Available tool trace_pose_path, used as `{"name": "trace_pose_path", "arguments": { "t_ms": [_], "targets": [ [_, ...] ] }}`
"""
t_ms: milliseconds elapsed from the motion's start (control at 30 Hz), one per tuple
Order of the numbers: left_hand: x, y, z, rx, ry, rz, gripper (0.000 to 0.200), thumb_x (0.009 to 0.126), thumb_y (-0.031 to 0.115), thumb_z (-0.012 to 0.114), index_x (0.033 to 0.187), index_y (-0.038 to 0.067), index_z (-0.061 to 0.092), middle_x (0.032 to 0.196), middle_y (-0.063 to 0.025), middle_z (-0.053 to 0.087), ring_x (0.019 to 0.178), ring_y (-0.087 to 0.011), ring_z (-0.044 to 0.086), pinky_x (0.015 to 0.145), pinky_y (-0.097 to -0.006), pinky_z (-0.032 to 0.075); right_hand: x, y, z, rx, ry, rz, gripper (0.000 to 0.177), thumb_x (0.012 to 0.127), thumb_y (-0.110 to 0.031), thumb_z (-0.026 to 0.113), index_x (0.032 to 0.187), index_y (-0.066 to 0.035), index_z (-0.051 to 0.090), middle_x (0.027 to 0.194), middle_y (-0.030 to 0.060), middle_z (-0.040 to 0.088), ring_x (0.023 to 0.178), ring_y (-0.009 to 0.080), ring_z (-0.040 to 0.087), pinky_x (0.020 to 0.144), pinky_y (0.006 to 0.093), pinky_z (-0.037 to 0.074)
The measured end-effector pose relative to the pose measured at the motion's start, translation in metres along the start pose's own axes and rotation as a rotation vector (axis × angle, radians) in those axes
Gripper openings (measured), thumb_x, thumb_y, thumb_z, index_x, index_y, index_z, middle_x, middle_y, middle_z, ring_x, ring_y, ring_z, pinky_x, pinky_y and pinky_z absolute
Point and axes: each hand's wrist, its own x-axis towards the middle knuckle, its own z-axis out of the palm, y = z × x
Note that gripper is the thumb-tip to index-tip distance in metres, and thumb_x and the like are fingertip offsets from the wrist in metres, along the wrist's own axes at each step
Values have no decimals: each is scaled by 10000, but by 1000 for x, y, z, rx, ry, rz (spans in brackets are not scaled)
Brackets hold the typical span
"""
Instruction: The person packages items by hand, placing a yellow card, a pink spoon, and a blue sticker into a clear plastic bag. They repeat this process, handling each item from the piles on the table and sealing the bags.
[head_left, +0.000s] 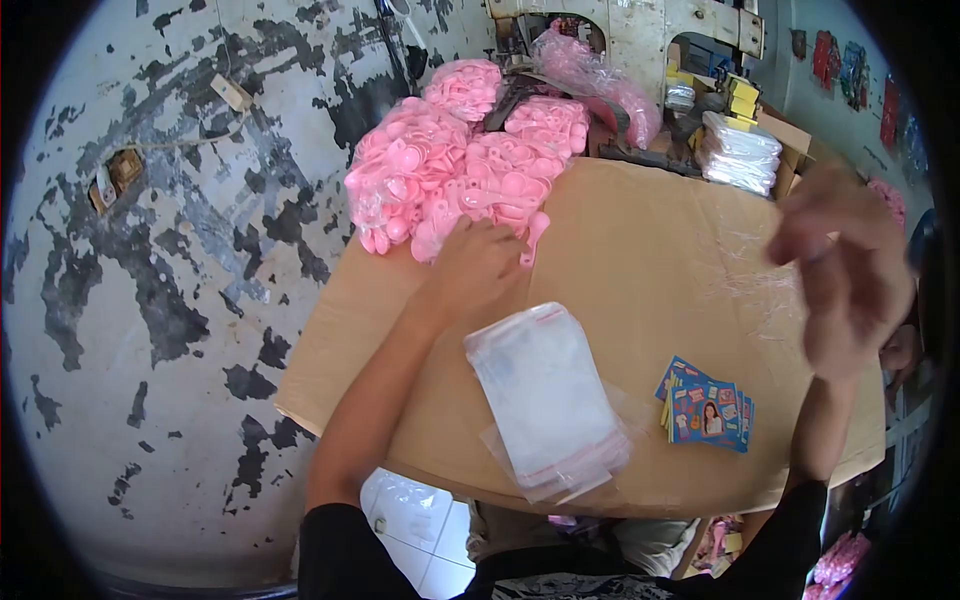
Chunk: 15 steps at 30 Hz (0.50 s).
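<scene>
My left hand (478,262) rests at the front edge of a heap of pink plastic spoons (500,185), fingers bent down and closed at the handle of one pink spoon (536,238). My right hand (848,270) is raised over the right side of the table, smeared by motion, its fingers partly curled. Between my arms lies a stack of clear plastic bags (545,390), slightly fanned at its lower end. Right of the bags, a small pile of blue printed cards (708,412) lies on the brown cardboard table cover (620,260).
Behind the heap stands a pale metal machine frame (640,40) with a bulging plastic bag (600,85) before it. White plastic-wrapped packs (740,152) and yellow boxes (742,100) are at the back right. Loose clear threads (755,265) lie on the right. A peeling wall (180,300) borders the left.
</scene>
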Motion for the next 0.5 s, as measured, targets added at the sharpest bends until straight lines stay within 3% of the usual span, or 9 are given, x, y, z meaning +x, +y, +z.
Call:
{"name": "trace_pose_path", "arguments": {
  "t_ms": [67,133,200,300,500],
  "targets": [
    [-3,4,4,30,-150,-16,227,867,304,611,902,120,739,989,-44,658,1042,-208,553,938,-457,317,-1,11,28,117,-146,156,200,899,-83,563,1064,25,599,827,119,630,715,168,593,663,287,467],
    [0,8,4,47,-205,-42,254,872,309,603,968,111,730,1017,-49,660,1044,-220,547,937,-448,298,-12,27,62,108,-384,326,340,878,-217,676,1069,57,608,926,165,680,766,250,676,689,338,534],
    [-1,15,7,31,-239,-62,273,879,305,593,1001,100,725,1032,-53,661,1046,-226,545,936,-451,285,-38,40,86,-30,-689,321,499,881,-431,649,1027,45,606,889,195,676,808,360,668,760,441,522],
    [1,14,4,3,-238,-72,274,891,291,578,1001,88,726,1028,-58,663,1039,-227,551,933,-466,276,-45,36,105,-118,-1092,521,563,891,-520,592,983,36,601,871,200,673,849,393,663,801,483,497],
    [4,20,-8,-137,-135,-125,236,909,253,577,968,79,727,966,-70,668,940,-224,579,919,-430,296,-56,63,107,141,-934,618,322,907,-327,612,946,-8,627,799,191,668,772,364,662,716,439,502]
  ]
}}
